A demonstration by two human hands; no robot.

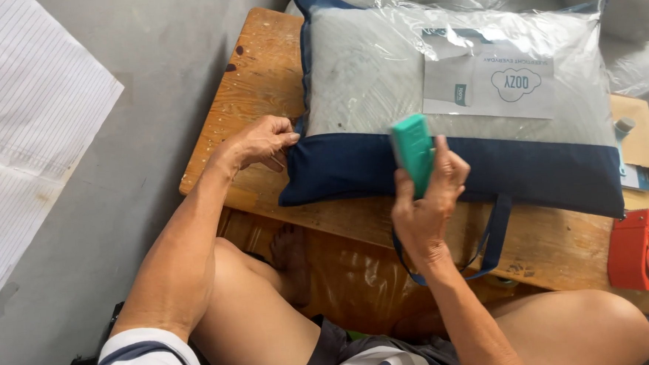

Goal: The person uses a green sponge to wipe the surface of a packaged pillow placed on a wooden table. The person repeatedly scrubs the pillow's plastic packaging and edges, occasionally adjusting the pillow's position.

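The right hand (425, 203) is gripping a stiff, light teal block (414, 152) over the pillow's (439, 117) near edge, while the left hand (263, 141) is pinching the soft, slippery-wrapped pillow's left corner on the table (249, 83).

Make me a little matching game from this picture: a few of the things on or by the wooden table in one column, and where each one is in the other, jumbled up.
Things:
1. teal block
2. packaged pillow
3. orange-red tape dispenser
4. white lined sheet

Places:
A. at the table's right edge
B. lying on the wooden table, its corner pinched by the left hand
C. on the grey floor to the left
D. held up in the right hand

Pairs: 1-D, 2-B, 3-A, 4-C
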